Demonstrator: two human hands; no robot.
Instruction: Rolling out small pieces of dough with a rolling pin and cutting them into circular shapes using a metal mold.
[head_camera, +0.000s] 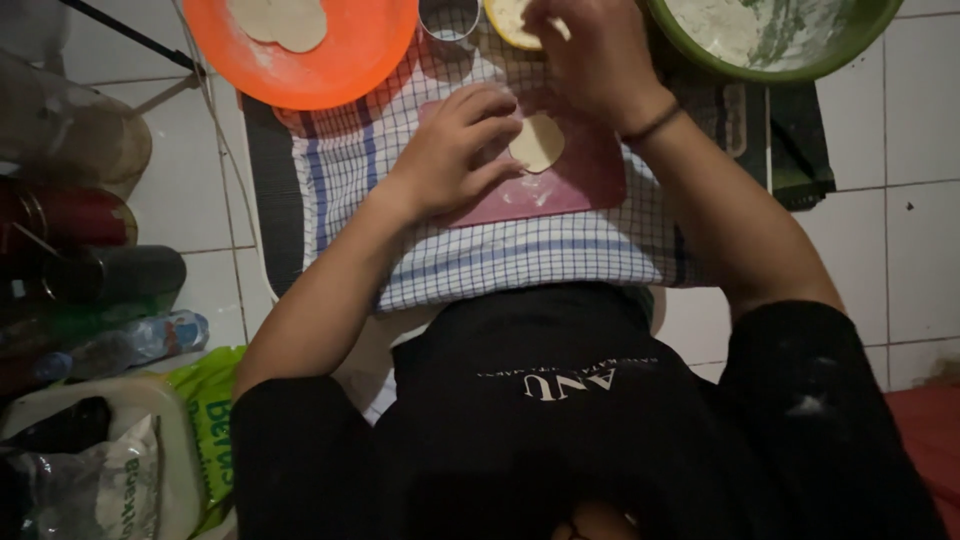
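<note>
1. Pink is the colour of the mat (580, 185) at upper centre of the frame, and on it lies a small round of pale dough (537, 142), flat and thin.
2. The left hand (455, 150) rests on the mat just left of the round, fingers curled and spread, their tips touching or nearly touching its left edge — it clamps nothing, only steadies.
3. The right hand (590, 55) sits above and right of the round near the top edge, fingers drawn together as if pinching something small; what lies between them I cannot tell, since the hand hides it.
4. Under the mat is a checked cloth (520, 255) in white and blue, spread on a white tiled floor (920, 120).
5. At upper left an orange plate (330, 60) holds pale flat rounds (285, 20) already laid out, so some pieces look finished.
6. At the top, between the plate and the right hand, stands a metal ring cutter or cup (448, 20); beside it a yellow dish (508, 25) shows partly.
7. At upper right a green bowl (770, 35) is smeared with floury white.
8. Judging by this, the work seems partway — a few rounds are done and set aside, one is on the mat, and whether dough is left in the bowl cannot be made out.
9. Bottles and bags (110, 350) crowd the lower left.
</note>
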